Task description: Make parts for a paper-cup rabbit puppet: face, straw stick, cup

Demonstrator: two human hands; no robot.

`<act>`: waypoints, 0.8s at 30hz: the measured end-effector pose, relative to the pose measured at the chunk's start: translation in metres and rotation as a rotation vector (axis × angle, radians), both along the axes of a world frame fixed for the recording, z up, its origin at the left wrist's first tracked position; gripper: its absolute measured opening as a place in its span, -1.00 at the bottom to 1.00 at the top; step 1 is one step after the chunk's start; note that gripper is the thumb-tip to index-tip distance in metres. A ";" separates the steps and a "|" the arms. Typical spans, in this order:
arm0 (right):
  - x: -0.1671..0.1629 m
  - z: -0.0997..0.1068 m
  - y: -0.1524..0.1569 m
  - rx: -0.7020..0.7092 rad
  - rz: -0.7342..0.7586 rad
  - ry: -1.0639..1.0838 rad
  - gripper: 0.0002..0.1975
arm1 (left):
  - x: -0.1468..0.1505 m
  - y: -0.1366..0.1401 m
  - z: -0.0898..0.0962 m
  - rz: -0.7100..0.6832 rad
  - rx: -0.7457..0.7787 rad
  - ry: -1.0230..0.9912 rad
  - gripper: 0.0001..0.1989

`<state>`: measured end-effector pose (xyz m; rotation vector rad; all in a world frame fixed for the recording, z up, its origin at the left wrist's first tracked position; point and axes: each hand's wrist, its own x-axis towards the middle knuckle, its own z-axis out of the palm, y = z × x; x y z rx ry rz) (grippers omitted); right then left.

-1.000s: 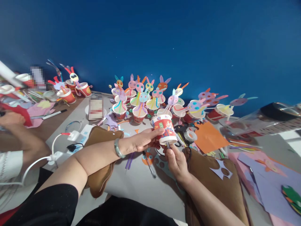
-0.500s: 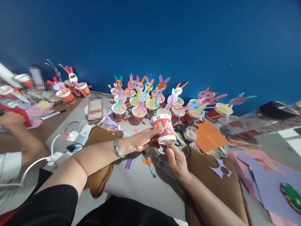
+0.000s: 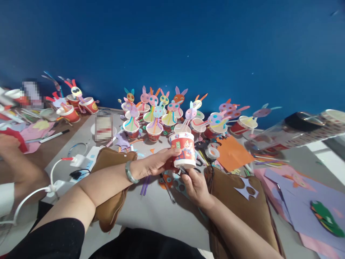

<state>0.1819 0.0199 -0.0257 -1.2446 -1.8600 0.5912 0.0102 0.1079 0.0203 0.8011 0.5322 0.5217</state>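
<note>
My left hand (image 3: 159, 162) is closed round the side of a red and white paper cup (image 3: 185, 149) printed with a cartoon figure. The cup is upright, slightly tilted. Below its base, my right hand (image 3: 198, 187) pinches a slim dark, pointed tool (image 3: 183, 169), its tip against or very near the cup's lower edge; its exact kind is unclear. Under my hands lie a pen-like tool (image 3: 170, 194), an orange paper cut-out (image 3: 165, 182) and purple strips (image 3: 145, 185). My left fingertips are partly hidden behind the cup.
Several cups bearing paper rabbit heads (image 3: 155, 131) stand along the blue wall. Brown cushions (image 3: 242, 212) flank my hands. Orange paper (image 3: 234, 153), purple sheets (image 3: 309, 190) and a clear bottle (image 3: 269, 138) lie right. A power strip (image 3: 93, 158) and another person's arm (image 3: 21, 162) are left.
The view has swung slightly right, so things sit further left. The cup now stands more upright, and the tool in my right hand has gone from pointing up to lying flatter beneath its base.
</note>
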 end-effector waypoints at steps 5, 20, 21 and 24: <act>0.001 0.000 0.000 0.001 0.007 -0.004 -0.56 | -0.001 0.001 0.001 0.006 -0.035 0.012 -0.33; 0.001 -0.002 0.000 0.013 0.029 -0.014 -0.58 | -0.001 0.000 0.003 0.019 -0.056 0.020 -0.36; 0.001 -0.002 0.000 0.026 0.029 -0.015 -0.59 | -0.001 0.000 0.003 0.021 -0.057 0.021 -0.35; -0.001 -0.001 0.001 0.090 0.040 -0.004 -0.64 | 0.000 -0.001 0.003 0.020 -0.063 0.021 -0.30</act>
